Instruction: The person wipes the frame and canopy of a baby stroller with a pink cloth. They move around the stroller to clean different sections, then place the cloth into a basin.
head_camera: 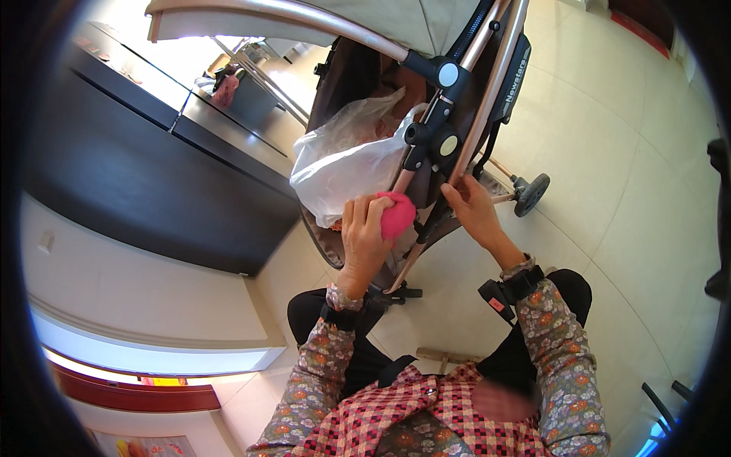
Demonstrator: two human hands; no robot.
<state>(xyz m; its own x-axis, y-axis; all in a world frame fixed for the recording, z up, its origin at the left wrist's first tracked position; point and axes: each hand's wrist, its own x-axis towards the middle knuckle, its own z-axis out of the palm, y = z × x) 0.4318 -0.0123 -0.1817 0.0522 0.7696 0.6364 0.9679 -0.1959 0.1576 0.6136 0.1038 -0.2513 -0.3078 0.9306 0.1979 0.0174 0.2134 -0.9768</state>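
A baby stroller with a rose-gold metal frame (482, 125) and a beige canopy (394, 20) stands before me. My left hand (365, 234) grips a bright pink cloth (400, 216), bunched up against the lower frame. My right hand (477, 214) has its thumb and fingers around a frame tube on the stroller's right side; part of the fingers is hidden. Just beyond my left hand, a white translucent plastic bag (348, 165) sits in the stroller seat. Its contents look reddish and cannot be made out. Black joints with round pale caps (448, 75) link the tubes.
One stroller wheel (531, 195) rests on the pale tiled floor (599, 171) to the right. A dark-fronted cabinet (171, 171) with a glossy top runs along the left. Between my knees lies a wooden bar (445, 356). Black legs of some furniture (657, 405) show at lower right.
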